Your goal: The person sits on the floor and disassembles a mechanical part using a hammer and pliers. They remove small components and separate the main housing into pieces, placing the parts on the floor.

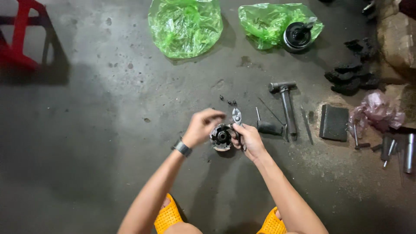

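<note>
The left hand [201,127] curls its grip on the round metal part [221,137] resting on the concrete floor [108,130] (between yellow sandals); the right hand [248,139] clasps pliers [236,117] beside it.

To the left of the left hand [200,126] the concrete floor [99,143] is bare and wide, so a hand passes there freely up to the red stool [19,39]. To the right of the right hand [248,139] the way is crowded: a hammer [286,104], thin rods [271,113], a dark flat block [333,122] and what seem to be bolts [390,149] (small and dim). Ahead, two green plastic bags [185,27] close the far side.
</note>
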